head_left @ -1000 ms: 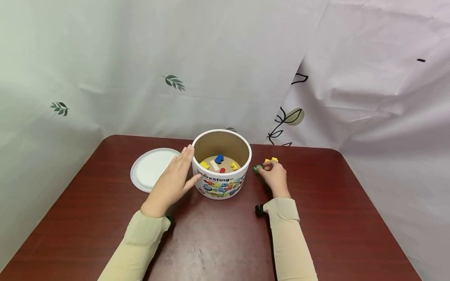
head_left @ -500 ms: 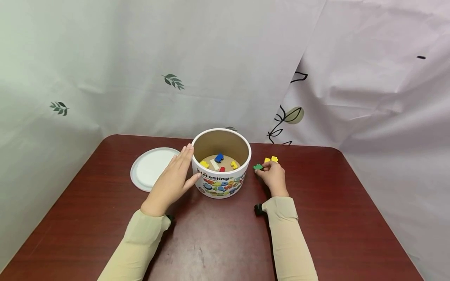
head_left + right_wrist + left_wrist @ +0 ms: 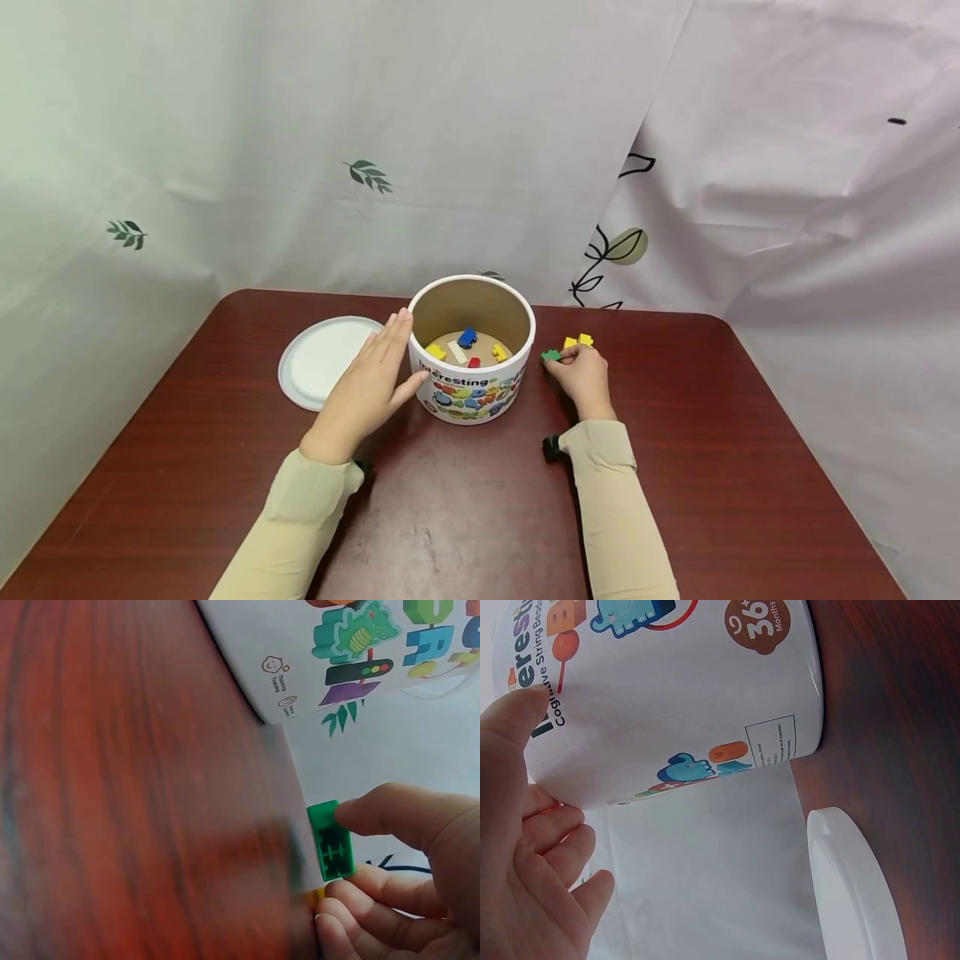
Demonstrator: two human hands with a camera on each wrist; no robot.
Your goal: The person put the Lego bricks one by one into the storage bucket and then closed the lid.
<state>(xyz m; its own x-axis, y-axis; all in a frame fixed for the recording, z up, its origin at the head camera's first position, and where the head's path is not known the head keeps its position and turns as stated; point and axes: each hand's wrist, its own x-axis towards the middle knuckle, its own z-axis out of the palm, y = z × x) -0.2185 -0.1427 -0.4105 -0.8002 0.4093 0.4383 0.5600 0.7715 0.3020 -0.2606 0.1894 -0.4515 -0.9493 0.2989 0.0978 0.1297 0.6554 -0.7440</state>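
Note:
A white printed bucket (image 3: 468,396) stands upright on the table with its top uncovered. My left hand (image 3: 363,392) lies against its left side, fingers straight and touching the wall near the rim; the left wrist view shows the thumb (image 3: 514,716) on the printed label. To the right of the bucket, my right hand (image 3: 585,379) pinches a green toy brick (image 3: 330,840) between thumb and index finger, its hollow side visible in the right wrist view. Just beyond those fingers sit yellow bricks (image 3: 586,340), partly hidden by the hand.
Inside the bucket lie a blue brick (image 3: 468,337), a white one (image 3: 457,352), a red one (image 3: 474,362) and two yellow ones. A round white lid (image 3: 322,362) rests on the dark red table (image 3: 480,508) at left. Patterned cloth (image 3: 480,142) hangs behind.
My right hand has shifted very slightly and its fingertips now show more of the green brick. The left hand stays in place against the bucket.

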